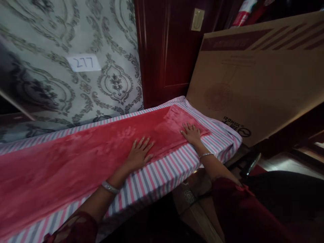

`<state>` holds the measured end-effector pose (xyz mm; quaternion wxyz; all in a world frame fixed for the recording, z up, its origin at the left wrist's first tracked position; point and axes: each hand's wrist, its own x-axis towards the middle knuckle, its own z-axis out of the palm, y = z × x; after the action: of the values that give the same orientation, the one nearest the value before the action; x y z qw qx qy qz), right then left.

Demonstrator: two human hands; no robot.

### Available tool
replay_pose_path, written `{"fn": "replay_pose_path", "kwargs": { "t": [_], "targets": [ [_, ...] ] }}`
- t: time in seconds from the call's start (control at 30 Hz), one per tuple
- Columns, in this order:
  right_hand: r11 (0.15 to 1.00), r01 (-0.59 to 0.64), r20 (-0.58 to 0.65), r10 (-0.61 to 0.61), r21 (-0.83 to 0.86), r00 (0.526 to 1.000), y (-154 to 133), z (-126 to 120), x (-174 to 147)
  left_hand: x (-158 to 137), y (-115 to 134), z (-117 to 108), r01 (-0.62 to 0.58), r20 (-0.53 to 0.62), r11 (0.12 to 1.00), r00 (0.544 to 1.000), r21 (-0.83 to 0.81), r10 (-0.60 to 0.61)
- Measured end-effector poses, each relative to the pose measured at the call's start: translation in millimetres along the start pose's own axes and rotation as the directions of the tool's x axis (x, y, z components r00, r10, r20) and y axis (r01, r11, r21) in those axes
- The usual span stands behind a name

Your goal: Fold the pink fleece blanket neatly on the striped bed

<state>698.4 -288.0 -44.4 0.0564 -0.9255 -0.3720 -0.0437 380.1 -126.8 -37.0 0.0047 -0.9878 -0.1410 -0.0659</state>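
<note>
I have my left hand [138,153] just off centre toward seven o'clock, palm down on the red cloth [76,152], its fingers spread and slightly fanned. My right hand [191,134] lies toward four o'clock, also palm down with fingers apart, touching the cloth near its far end; neither is gripping anything that I can see. The cloth runs as a long strip from the frame's edge between eight and nine o'clock, through the middle, to about three o'clock, and its nap shows lighter patches; whether that far end is folded over, I can't tell. Under it lies the striped cover [164,170], pink, grey and white, showing along both long sides of the strip. I see a wide bracelet [110,187] on my left wrist and a thin bangle [206,155] on my right. At ten o'clock a paper label [84,63] reading 277 sits on patterned wallpaper [116,81]; a dark red door [174,50] stands at twelve, and a big cardboard box [253,77] leans at two.
</note>
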Motion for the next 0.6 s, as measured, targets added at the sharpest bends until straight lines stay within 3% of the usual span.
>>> {"fn": "replay_pose_path", "kwargs": {
  "t": [0.17,0.43,0.53,0.6],
  "targets": [
    [1.000,0.011,-0.023,-0.011,-0.002,1.000,1.6,5.1,-2.3,-28.9,4.3,1.1,0.021,0.033,1.000,0.999,-0.008,-0.021],
    [0.998,0.021,-0.033,-0.019,0.056,0.999,-0.4,3.5,-6.1,-99.0,16.6,-13.5,0.054,0.060,0.992,0.997,-0.115,-0.047],
    [0.998,0.017,-0.013,-0.017,0.057,1.000,0.8,-0.6,-7.4,-129.2,7.2,-21.8,0.065,0.007,0.990,0.998,-0.123,-0.065],
    [0.997,0.003,0.010,-0.004,0.074,1.000,-2.5,-6.1,-8.8,-150.2,-8.1,-29.6,0.145,-0.042,0.985,0.988,-0.091,-0.150]
  ]
}}
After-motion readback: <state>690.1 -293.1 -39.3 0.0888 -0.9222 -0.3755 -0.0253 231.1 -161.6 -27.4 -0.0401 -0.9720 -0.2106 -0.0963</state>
